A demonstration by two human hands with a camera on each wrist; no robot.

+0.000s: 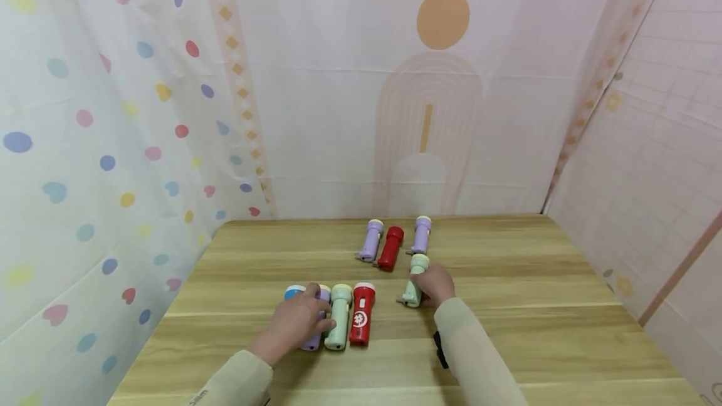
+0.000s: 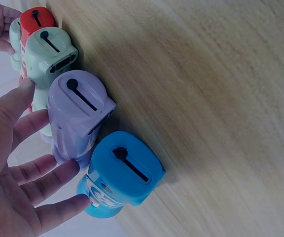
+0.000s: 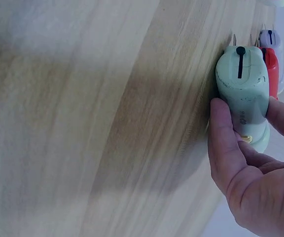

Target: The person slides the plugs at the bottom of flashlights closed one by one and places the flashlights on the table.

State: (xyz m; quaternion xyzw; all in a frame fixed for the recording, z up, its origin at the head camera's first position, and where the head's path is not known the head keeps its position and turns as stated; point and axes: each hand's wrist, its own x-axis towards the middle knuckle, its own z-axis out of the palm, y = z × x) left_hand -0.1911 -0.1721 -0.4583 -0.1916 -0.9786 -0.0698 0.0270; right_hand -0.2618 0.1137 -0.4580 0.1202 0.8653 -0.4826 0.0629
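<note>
My right hand (image 1: 437,284) grips a light green flashlight (image 3: 243,94) between thumb and fingers; metal plug prongs stick out sideways at its tail end. To the left, my left hand (image 1: 293,321) lies over a row of flashlights with its fingers spread. In the left wrist view its fingertips touch or nearly touch a purple flashlight (image 2: 80,103) and a blue flashlight (image 2: 127,168). Beside them in the row lie another light green flashlight (image 1: 338,318) and a red flashlight (image 1: 362,315). In the head view the left hand partly hides the blue and purple ones.
Farther back on the wooden table (image 1: 507,287) lie a purple flashlight (image 1: 370,242), a red flashlight (image 1: 390,249) and a second purple flashlight (image 1: 422,235), with prongs showing at their tails. Patterned curtains (image 1: 321,80) hang behind the table and along both sides.
</note>
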